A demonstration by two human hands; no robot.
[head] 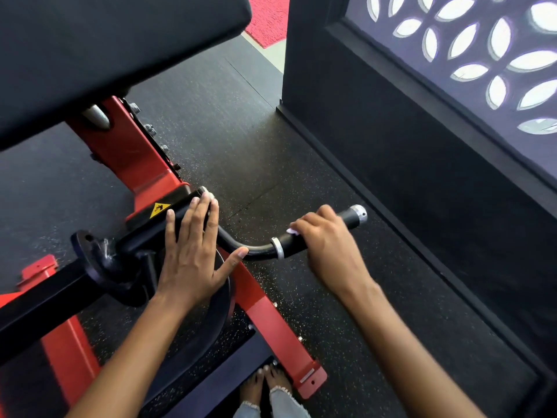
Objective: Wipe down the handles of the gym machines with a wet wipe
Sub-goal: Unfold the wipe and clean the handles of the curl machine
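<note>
- Right hand curls round the handle, pinching a wipe against it.
- Left hand, fingers spread flat, presses the arm beside it.

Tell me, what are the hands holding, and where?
The right hand grips the black handle mid-grip, a wet wipe peeking out. The left hand rests flat, holding nothing.

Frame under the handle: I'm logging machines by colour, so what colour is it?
Red frame, with a black handle; it shows in the head view.
</note>
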